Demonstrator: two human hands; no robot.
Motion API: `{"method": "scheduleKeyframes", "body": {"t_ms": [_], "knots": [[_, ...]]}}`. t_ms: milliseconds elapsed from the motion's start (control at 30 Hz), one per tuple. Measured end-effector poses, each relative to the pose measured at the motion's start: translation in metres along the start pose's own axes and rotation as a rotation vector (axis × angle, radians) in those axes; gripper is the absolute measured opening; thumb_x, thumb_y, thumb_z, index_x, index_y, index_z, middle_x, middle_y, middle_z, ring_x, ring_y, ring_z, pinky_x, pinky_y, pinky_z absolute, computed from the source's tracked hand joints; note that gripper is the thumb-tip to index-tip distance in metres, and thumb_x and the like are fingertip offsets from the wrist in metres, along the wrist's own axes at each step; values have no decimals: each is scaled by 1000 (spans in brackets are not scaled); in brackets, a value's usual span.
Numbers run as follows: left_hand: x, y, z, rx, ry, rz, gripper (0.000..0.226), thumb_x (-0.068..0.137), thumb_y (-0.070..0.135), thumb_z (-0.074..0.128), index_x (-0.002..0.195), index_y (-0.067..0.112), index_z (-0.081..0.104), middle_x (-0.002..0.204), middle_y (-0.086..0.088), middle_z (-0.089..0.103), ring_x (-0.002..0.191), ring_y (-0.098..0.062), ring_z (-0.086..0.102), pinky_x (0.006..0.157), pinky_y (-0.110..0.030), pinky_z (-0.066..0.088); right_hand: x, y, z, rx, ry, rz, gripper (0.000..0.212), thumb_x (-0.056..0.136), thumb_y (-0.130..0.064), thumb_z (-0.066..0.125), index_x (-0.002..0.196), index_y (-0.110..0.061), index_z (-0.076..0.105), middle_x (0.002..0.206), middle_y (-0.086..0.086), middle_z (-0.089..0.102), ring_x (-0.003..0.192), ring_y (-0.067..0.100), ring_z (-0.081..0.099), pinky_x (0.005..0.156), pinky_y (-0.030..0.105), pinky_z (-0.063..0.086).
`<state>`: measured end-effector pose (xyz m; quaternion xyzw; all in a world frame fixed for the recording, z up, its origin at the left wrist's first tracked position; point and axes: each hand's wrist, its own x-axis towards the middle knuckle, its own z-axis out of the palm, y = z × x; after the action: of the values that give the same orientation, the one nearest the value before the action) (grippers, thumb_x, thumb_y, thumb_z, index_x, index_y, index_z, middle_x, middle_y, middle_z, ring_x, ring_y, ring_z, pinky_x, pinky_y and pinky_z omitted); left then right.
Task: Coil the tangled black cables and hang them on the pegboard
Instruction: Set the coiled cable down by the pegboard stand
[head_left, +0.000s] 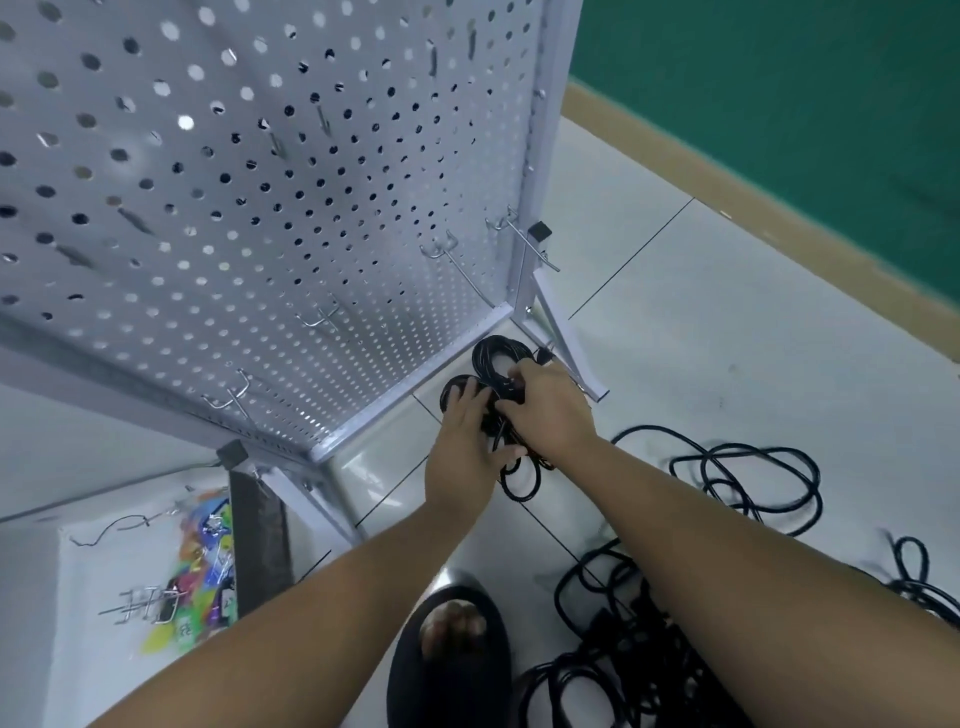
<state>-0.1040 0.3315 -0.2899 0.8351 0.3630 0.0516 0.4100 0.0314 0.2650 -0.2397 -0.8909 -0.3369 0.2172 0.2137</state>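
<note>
Currently in hand: black cable coil (491, 349), low at the corner of the pegboard (260, 208).
Left hand (465, 441) lies over the coil's near side, thumb wrapped round the strands; right hand (553, 410) grips where two loops cross, fingers curled. Coil sits just beside the board's white leg (566, 338). Loose cables (748, 483) sprawl on the floor tiles (701, 322) to the right. Wire hooks (457, 265) project from the board.
</note>
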Motion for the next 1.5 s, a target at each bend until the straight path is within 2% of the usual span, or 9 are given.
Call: {"method": "scheduleKeyframes", "body": {"t_ms": [100,267,433,600,767,900,1033,1167,1500], "knots": [[8,3,1,31,-14,-9,93,86,30,88,162,30,35,177,13,16,164,-12,9,113,-43,51,-7,12,-5,52,49,-18,21,102,-22,64,122,-15,69,111,4,74,116,23,61,89,44,58],[11,7,-2,24,9,29,90,76,25,87,152,31,41,166,9,32,153,-29,35,109,-53,53,-33,34,-28,212,166,-6,23,104,-16,60,123,-17,73,97,-8,72,110,20,61,89,32,52],[-10,35,-17,30,-54,160,82,80,9,71,156,27,47,164,5,41,154,-23,34,123,-47,37,-73,73,-73,276,272,48,18,105,-18,64,119,-20,76,97,-14,70,101,12,65,81,2,39],[-32,81,-2,30,-136,319,45,88,18,75,132,21,68,147,7,55,129,-12,54,108,-31,46,-129,113,-108,272,247,129,16,105,-20,64,115,-23,76,102,-9,76,95,3,67,77,7,43],[-63,114,43,19,-350,343,35,94,20,73,129,22,68,132,7,64,109,-19,66,97,-38,53,-199,150,-126,225,250,233,18,105,-17,61,113,-22,77,102,-18,75,91,4,67,77,7,44],[-88,125,82,158,-468,469,19,94,15,72,112,20,72,112,6,70,99,-15,67,89,-36,56,-253,180,-132,228,271,314,19,106,-15,59,114,-22,75,92,-13,78,73,18,72,66,32,56],[-99,120,106,438,-586,514,32,92,25,76,124,24,70,122,2,70,108,-23,68,93,-39,55,-287,194,-120,248,229,355,22,103,-12,61,114,-25,74,93,-16,76,75,5,70,71,29,55],[-100,110,115,606,-554,524,35,97,34,73,129,23,65,121,-2,73,108,-28,68,91,-39,53,-297,192,-105,293,207,347,24,102,-11,60,117,-24,75,97,-15,77,75,19,74,74,40,61],[-91,142,53,210,-541,297,11,98,38,75,109,35,77,91,14,73,75,-6,65,69,-31,51,-284,150,-109,279,299,162,26,103,-10,63,126,-14,74,114,-4,74,105,9,66,93,21,53]]}}
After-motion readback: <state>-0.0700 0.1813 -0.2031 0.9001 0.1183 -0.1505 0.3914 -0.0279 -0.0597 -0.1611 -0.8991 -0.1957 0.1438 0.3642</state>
